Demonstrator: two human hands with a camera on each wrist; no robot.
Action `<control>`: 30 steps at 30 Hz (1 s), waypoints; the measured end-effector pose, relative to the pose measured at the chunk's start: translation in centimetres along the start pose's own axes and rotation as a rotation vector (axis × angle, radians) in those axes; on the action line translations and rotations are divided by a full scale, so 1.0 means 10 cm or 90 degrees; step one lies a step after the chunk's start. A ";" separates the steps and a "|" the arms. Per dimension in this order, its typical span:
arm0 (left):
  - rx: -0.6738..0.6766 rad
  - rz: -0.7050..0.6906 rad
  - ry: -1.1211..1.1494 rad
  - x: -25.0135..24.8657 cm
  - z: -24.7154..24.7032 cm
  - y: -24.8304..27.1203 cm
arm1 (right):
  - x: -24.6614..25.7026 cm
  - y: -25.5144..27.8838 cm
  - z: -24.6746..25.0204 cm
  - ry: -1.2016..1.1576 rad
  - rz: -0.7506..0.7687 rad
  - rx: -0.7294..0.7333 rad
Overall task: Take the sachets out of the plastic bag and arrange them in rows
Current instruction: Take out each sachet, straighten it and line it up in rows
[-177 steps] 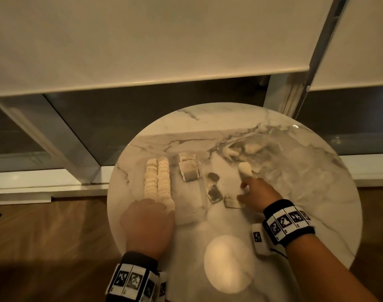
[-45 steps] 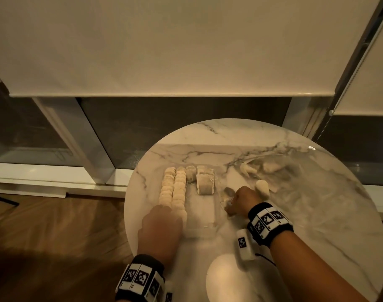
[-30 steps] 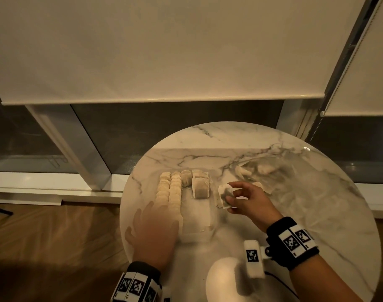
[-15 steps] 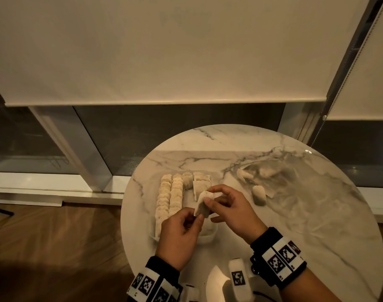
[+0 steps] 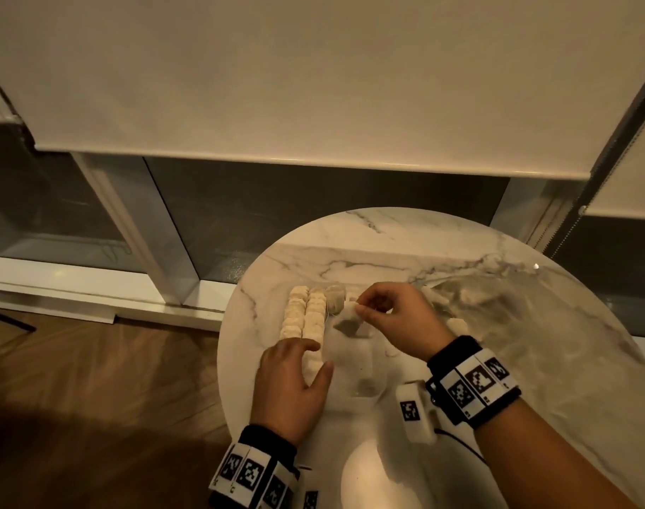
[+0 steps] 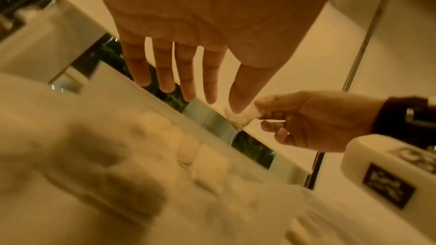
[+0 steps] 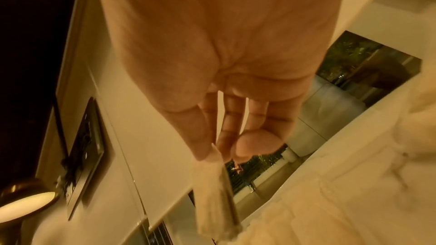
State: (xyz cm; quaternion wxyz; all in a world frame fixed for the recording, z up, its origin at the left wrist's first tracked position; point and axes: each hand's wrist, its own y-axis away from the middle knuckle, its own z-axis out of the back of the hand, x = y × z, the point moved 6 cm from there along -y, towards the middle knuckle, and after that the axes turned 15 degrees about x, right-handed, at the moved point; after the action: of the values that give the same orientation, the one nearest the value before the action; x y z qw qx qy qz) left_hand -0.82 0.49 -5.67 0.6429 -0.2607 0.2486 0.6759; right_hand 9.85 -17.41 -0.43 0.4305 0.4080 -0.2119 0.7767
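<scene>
Sachet (image 5: 350,314) pinched in right hand (image 5: 398,321) fingers, ready for third row; left hand (image 5: 291,380), fingers straight and apart, steadying rows (image 5: 306,317) on desk (image 5: 534,361).

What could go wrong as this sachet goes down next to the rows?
The right hand only pinches the sachet by its top edge, so it could slip or land crooked. The left hand lies open against the near end of the rows and might nudge them out of line.
</scene>
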 end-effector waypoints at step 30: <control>0.077 0.086 -0.028 0.45 -0.16 0.02 | -0.15 -1.44 -0.41 0.566 -0.248 0.214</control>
State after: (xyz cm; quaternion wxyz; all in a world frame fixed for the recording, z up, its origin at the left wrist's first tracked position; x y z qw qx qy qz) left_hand -1.12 2.74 -9.86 0.6158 -0.1895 0.2919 0.7069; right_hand 20.56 -7.65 -4.36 0.5442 0.1336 0.1999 0.8038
